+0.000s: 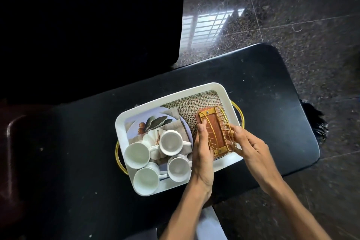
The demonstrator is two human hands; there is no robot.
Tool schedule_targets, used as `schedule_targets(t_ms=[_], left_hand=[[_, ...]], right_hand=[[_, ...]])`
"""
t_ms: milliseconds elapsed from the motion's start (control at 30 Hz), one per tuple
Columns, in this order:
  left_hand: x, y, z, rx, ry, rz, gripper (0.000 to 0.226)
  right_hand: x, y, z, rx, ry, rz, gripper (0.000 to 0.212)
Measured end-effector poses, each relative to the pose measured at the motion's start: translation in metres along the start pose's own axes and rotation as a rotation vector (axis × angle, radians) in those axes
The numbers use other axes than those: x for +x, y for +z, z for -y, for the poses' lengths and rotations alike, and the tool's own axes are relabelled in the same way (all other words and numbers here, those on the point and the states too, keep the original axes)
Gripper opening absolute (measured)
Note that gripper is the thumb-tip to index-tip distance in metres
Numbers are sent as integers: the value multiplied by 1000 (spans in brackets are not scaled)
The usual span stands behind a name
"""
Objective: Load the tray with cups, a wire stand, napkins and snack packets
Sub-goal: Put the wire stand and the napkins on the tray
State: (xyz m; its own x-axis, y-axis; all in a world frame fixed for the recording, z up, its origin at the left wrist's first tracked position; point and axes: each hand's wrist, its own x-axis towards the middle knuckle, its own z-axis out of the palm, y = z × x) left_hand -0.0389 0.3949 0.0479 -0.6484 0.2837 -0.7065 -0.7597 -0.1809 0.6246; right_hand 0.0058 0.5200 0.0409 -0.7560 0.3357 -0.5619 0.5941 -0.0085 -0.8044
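Note:
A white rectangular tray (226, 95) with gold handles lies on a black table. Several white cups (136, 155) stand in its left half, on a printed picture of a pumpkin and leaves. In the right half, on a burlap mat, sits a gold wire stand (218, 132) with a brown wooden base. My left hand (202, 154) holds the stand's left wire side, thumb up along it. My right hand (251, 148) grips the right wire side with its fingers. No napkins or snack packets are visible on the tray.
The black table (263, 76) reaches past the tray on every side. A dark seat or sofa (87, 25) fills the upper left. Speckled stone floor (292, 15) lies behind and to the right. Something white (210, 224) shows below the table edge between my forearms.

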Motion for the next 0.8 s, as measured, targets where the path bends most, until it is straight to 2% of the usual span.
schedule_targets(t_ms=[167, 500, 667, 800], left_hand=[[3, -6, 5, -5, -64, -23, 77], [3, -6, 3, 11, -135, -60, 77], [-4, -12, -3, 8, -116, -31, 74], [-18, -26, -19, -71, -49, -49, 84]], right_hand=[[4, 0, -11, 46, 40, 0, 37], [9, 2, -18, -9, 36, -13, 30], [6, 4, -13, -248, -7, -68, 28], [-5, 15, 3, -508, -152, -163, 41]])
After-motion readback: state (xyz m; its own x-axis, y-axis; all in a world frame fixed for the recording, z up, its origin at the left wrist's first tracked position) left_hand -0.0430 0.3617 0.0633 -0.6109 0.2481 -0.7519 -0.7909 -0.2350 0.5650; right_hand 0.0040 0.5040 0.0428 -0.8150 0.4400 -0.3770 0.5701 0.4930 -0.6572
